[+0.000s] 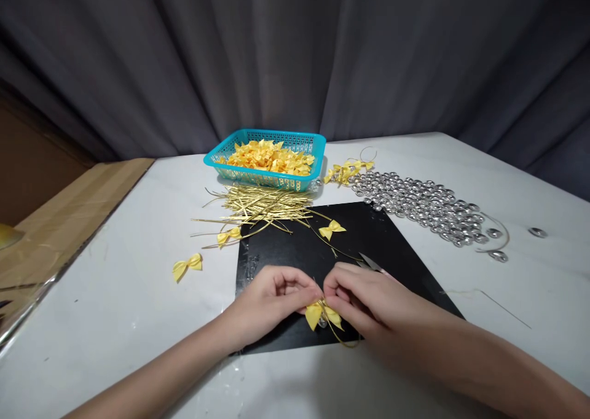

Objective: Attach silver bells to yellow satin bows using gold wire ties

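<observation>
Over the black mat (276, 253), my left hand (276, 296) pinches a yellow ribbon bow (315, 314) from the left. My right hand (364, 296) has its thumb and fingers closed at the top of the same bow, where a thin gold cord (348, 344) loops down below. A silver bead (322, 322) shows under the bow's middle. The exact grip of the fingertips on bow and cord is partly hidden. Just beyond my right hand lies a pair of scissors (370, 262), its blades showing and its handles mostly covered.
A blue basket (212, 159) of yellow bows stands at the back, with a pile of gold cords (267, 203) before it. Silver beads (419, 204) spread to the right. Loose bows (188, 266) lie left; finished-looking bow pieces (343, 173) sit beside the basket.
</observation>
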Available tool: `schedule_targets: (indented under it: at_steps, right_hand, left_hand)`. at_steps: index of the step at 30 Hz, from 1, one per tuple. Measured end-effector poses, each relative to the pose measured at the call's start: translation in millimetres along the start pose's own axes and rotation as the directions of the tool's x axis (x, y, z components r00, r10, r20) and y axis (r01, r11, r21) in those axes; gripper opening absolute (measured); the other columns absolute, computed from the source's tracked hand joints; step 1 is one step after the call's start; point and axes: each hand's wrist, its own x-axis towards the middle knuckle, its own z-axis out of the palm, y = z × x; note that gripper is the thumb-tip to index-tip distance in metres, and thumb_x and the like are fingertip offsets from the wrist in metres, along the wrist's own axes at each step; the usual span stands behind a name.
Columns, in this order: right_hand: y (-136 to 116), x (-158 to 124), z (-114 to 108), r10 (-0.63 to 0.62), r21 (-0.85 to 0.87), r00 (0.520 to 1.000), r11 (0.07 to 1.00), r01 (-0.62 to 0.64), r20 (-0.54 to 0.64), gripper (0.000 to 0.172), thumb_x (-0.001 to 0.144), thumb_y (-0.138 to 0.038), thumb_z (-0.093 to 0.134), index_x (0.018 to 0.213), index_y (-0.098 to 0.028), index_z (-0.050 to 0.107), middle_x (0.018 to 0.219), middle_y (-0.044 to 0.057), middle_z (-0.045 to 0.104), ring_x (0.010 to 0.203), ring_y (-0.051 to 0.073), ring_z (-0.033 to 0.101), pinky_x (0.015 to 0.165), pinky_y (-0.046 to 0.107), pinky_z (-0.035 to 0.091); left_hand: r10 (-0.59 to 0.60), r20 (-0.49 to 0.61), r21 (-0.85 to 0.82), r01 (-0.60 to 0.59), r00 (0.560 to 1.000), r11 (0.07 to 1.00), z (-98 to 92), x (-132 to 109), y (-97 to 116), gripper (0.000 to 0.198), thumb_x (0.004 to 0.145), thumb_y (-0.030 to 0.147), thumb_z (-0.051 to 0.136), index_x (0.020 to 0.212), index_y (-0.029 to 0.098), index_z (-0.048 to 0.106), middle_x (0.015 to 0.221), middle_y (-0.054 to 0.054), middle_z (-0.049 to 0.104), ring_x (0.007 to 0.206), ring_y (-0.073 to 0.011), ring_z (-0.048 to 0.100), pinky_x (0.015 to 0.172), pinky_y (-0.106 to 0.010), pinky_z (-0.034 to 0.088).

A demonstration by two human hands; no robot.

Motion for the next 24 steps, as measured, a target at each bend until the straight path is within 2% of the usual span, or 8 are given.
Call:
schedule_targets:
  at_steps: [5, 10, 17, 24]
  right_hand:
    - [2.4, 7.6, 2.3, 0.043, 0.097, 0.996, 0.995, -0.034, -0.083, 0.017, 0.086, -0.033, 0.049, 0.083, -0.020, 0.058, 0.060, -0.003, 0.048, 0.054, 0.010, 0.041, 0.049, 0.021, 0.030]
    - [8.1, 10.0, 4.5, 0.027, 0.112, 0.995, 0.994, -0.016, -0.097, 0.016, 0.084, -0.028, 0.051, 0.080, -0.019, 0.064, 0.055, -0.003, 0.046, 0.049, 0.009, 0.038, 0.044, 0.021, 0.026]
    - [5.8, 6.1, 1.9, -0.144, -0.058, 0.981, 0.989, 0.138, -0.128, 0.017, 0.088, -0.020, 0.042, 0.079, -0.019, 0.056, 0.074, 0.000, 0.057, 0.060, 0.010, 0.047, 0.054, 0.023, 0.031]
    - [5.2, 4.9, -0.9, -0.223, -0.186, 0.967, 0.962, 0.198, -0.126, 0.017, 0.091, -0.016, 0.037, 0.083, -0.018, 0.053, 0.080, 0.002, 0.056, 0.063, 0.012, 0.049, 0.059, 0.026, 0.032]
  left_hand:
    - [0.029, -0.038, -0.014, -0.029, 0.999, 0.999, 1.6, 1.1, 1.9, 0.018, 0.073, 0.031, 0.069, 0.068, 0.014, 0.066, 0.061, 0.004, 0.059, 0.056, -0.0070, 0.048, 0.057, -0.019, 0.038]
    - [0.018, -0.059, -0.008, -0.018, 0.998, 1.000, 2.4, 2.0, 2.4, 0.018, 0.071, 0.032, 0.070, 0.067, 0.014, 0.066, 0.061, 0.003, 0.061, 0.057, -0.0086, 0.049, 0.058, -0.021, 0.038]
    - [0.025, -0.057, -0.024, -0.026, 0.998, 0.999, 0.7, 2.2, -1.3, 0.018, 0.072, 0.032, 0.069, 0.069, 0.014, 0.066, 0.064, 0.003, 0.063, 0.060, -0.0093, 0.052, 0.061, -0.022, 0.039]
    - [0.038, -0.083, -0.025, -0.040, 0.996, 0.999, 2.2, 1.6, 0.1, 0.018, 0.072, 0.031, 0.069, 0.069, 0.014, 0.065, 0.064, 0.003, 0.061, 0.059, -0.0085, 0.050, 0.059, -0.021, 0.037]
